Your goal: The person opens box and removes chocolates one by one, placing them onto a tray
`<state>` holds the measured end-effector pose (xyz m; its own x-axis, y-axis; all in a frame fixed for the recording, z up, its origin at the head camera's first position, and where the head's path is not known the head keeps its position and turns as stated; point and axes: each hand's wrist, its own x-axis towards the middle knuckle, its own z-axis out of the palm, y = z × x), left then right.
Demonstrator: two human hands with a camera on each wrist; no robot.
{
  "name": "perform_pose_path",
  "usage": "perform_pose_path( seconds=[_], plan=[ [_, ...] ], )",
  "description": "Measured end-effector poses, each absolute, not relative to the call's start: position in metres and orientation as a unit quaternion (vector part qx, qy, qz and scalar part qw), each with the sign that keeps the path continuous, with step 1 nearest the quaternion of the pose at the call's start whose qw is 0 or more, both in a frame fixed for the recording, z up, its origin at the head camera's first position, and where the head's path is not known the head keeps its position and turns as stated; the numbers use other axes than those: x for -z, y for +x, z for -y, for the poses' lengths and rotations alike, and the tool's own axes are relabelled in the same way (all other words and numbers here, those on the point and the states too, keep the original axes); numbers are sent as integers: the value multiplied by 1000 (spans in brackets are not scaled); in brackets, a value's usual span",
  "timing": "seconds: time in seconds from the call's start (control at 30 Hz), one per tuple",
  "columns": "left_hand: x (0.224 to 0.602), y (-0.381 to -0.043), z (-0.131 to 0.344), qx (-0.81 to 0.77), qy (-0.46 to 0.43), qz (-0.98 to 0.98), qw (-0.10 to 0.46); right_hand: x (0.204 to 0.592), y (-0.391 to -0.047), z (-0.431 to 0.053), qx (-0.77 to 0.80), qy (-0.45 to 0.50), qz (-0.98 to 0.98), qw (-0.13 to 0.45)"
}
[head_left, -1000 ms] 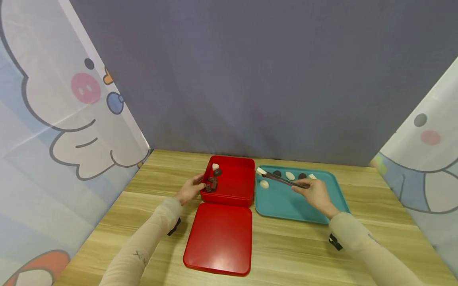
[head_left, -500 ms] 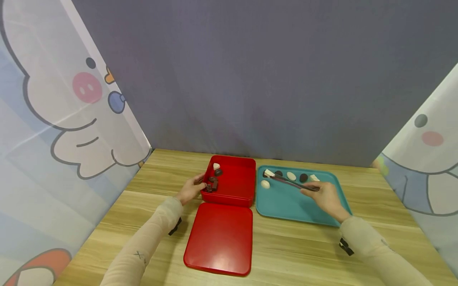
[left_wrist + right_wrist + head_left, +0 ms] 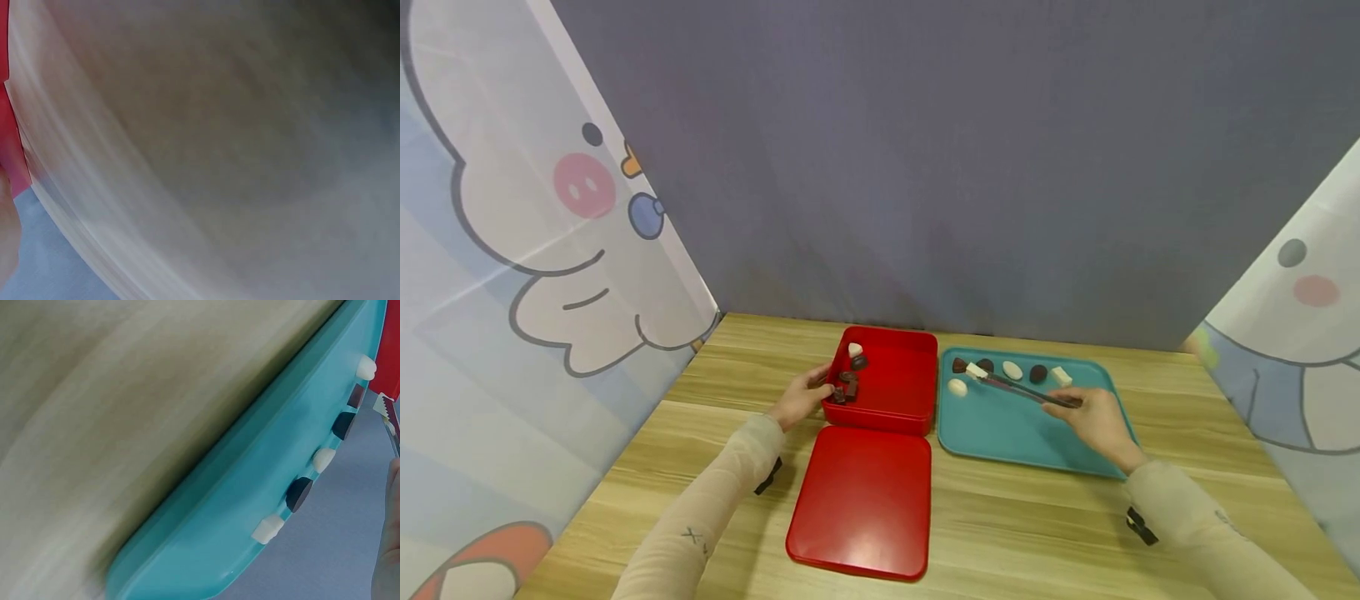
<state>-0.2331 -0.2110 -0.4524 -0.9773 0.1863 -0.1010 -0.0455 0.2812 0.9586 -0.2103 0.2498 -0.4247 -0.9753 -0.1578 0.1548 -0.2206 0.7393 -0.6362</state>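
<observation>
Right hand [image 3: 1097, 421] pinching dark tongs [image 3: 1030, 393] that clasp a white piece [image 3: 976, 371] over the teal tray [image 3: 1015, 429].
The right forearm slants inward, the tongs reaching leftward and away from the pinch, the piece at their far tip; left of that, the left hand [image 3: 799, 400] touches the red box's [image 3: 887, 379] left wall, though whether it grasps I cannot tell.

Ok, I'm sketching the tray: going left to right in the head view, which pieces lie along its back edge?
First dark piece, second dark piece, white oval, third dark piece, white block. Left out for overlap: the held piece.
</observation>
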Motion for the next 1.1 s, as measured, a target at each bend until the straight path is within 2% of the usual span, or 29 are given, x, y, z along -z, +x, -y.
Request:
perform_pose_path(
  seconds=[1.1],
  plan=[
    [465,-240,212,-592,35,-801,83,442,-206,-260,-332,95,938,39]
  ],
)
